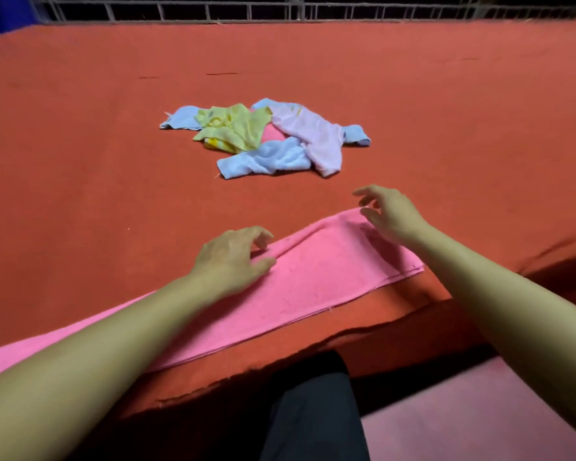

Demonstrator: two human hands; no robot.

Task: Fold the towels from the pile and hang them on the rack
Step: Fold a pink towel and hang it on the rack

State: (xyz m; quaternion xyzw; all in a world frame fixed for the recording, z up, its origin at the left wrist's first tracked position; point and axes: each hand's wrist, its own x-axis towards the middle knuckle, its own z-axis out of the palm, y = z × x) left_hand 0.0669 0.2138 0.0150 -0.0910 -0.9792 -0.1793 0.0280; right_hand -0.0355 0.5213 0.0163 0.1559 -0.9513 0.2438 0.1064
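Both hands are out over a folded pink towel [313,284] that lies as a long strip along the near edge of the worktop [80,144], which is covered in red-orange cloth. On the towel's far edge, the left hand [233,257] rests with its fingers bent, their tips touching the fabric; whether they pinch it cannot be told. Near the strip's right end, the right hand [389,214] hovers just above the far corner, fingers spread and loosely curved, holding nothing. The two hands are well apart from each other. Farther back, near the middle of the worktop, sits the pile of towels [266,138], crumpled together: pale blue, yellow and light pink pieces, with a patch of brighter pink showing between them. The pile is well apart from the folded towel and from both hands. Along the far edge of the worktop runs a white wire rack [280,10], seen only in part at the top of the view. A dark trouser leg [313,414] shows below the worktop's near edge.
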